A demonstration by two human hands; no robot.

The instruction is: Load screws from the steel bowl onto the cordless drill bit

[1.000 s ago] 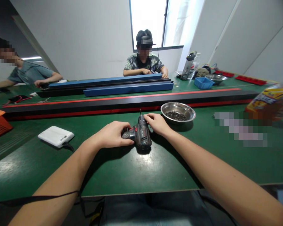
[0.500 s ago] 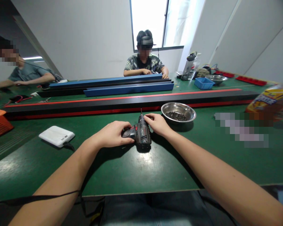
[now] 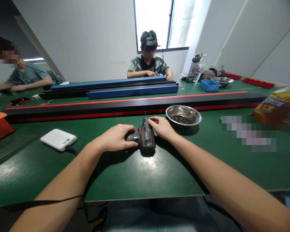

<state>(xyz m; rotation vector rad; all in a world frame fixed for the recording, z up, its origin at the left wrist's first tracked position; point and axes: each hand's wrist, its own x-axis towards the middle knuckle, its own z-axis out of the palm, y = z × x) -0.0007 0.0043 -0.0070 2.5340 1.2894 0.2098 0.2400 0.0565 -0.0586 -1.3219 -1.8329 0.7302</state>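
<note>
A black cordless drill [image 3: 147, 140] with red marks lies on its side on the green table [image 3: 169, 180], its thin bit pointing away from me. My left hand [image 3: 117, 138] is closed around the drill's handle from the left. On the other side, the fingers of my right hand [image 3: 162, 127] are bent against the drill near its chuck; their tips are partly hidden. Just beyond my right hand stands a steel bowl [image 3: 192, 114] with many small dark screws [image 3: 181, 119] in it.
A long black and red bar [image 3: 106, 106] crosses the table beyond the drill, with blue bars [image 3: 132, 91] behind it. At left are a white power bank [image 3: 58, 139] with a cable and an orange basket [image 3: 0, 127]. A snack bag [image 3: 277, 106] lies right. Two people sit beyond.
Both my hands and the drill stay where they were. The view has shifted very slightly. The person at the left has drawn a hand in a little.
</note>
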